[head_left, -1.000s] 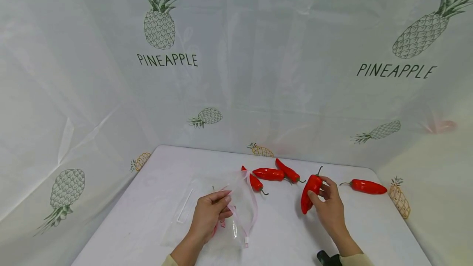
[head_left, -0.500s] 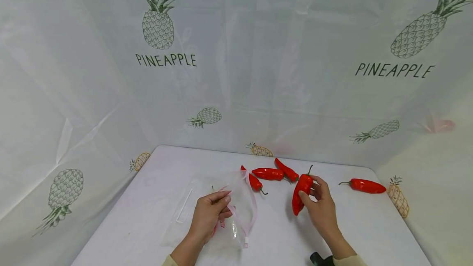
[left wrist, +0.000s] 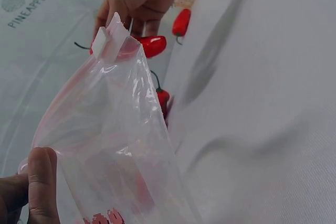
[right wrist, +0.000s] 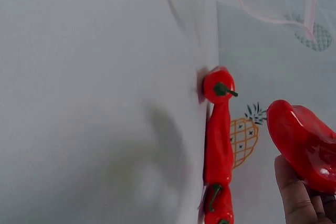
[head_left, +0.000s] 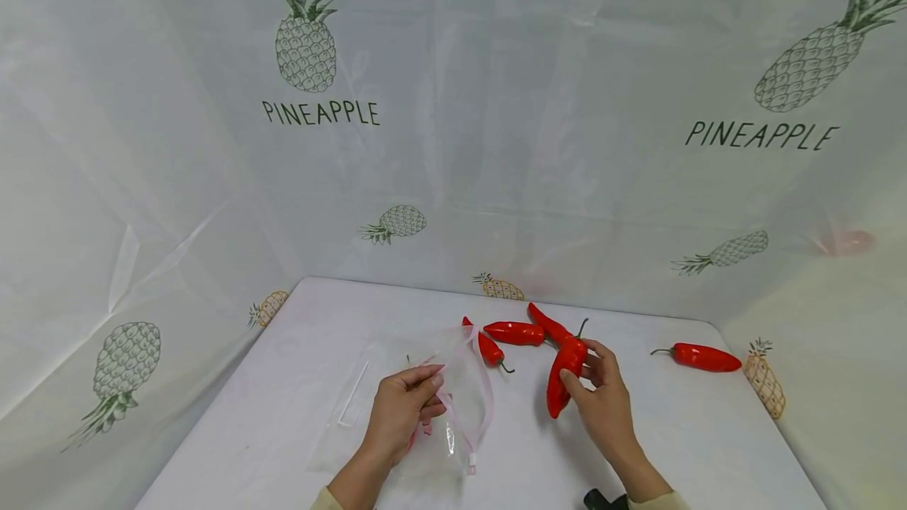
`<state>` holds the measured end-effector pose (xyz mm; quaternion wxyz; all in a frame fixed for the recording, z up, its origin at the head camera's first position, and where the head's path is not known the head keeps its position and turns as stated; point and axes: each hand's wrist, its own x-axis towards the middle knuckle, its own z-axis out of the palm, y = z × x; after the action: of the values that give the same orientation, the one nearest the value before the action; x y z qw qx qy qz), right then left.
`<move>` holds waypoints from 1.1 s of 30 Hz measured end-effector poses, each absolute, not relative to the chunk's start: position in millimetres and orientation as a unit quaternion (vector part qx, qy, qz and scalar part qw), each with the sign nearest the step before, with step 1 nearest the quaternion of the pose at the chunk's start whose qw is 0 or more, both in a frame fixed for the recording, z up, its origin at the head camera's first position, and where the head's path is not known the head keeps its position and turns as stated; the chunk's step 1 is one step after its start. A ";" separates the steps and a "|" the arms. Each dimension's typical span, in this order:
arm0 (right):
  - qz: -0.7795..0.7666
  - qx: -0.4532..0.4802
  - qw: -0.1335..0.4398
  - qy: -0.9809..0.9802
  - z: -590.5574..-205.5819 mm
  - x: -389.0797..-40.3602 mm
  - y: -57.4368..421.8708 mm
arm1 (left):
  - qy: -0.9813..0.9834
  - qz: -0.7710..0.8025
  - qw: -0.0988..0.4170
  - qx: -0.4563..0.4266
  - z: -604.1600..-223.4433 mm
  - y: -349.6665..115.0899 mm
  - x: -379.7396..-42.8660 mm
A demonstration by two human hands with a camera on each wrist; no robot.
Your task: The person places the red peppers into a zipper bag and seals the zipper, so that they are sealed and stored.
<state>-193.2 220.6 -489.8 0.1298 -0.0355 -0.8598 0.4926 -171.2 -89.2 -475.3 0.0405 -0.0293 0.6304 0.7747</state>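
My left hand (head_left: 400, 415) pinches the pink rim of a clear slider zip bag (left wrist: 118, 106) and keeps its mouth open toward the right. A reddish shape (left wrist: 142, 187) shows dimly through the plastic; I cannot tell what it is. To the right, my right hand (head_left: 602, 408) grips a glossy red chili pepper (head_left: 561, 384) above the table, stem up and tilted. In the right wrist view its rounded tip points away from the fingers (right wrist: 294, 192). The held pepper partly covers another red pepper (head_left: 547, 321) lying behind it.
Beside the bag's mouth lie two more red peppers, one (head_left: 516, 333) farther back and one (head_left: 490, 351) partly behind the bag's rim. Another pepper (head_left: 705, 357) lies at the table's right. Pineapple-print sheeting (head_left: 510, 179) rises behind the white table (head_left: 283, 384).
My right hand has moved left with the pepper, closer to the bag, and the pepper tilts a little more. The left hand and the bag have stayed in place.
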 end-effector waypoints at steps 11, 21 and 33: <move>0.507 -0.017 0.134 -0.851 -488.8 -188.9 198.3 | 0.637 0.769 0.043 -0.036 -471.3 -88.5 -170.3; 0.535 0.003 0.129 -0.835 -485.0 -185.3 175.8 | 0.631 0.774 0.041 -0.037 -471.1 -86.9 -169.5; 0.577 0.012 0.094 -0.811 -481.9 -181.2 148.7 | 0.633 0.772 0.047 -0.038 -470.3 -84.8 -168.8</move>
<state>-181.2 148.7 -481.9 0.0945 0.0119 -0.8111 0.5772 -168.8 -84.8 -470.3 0.0469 -0.0377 0.6329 0.7719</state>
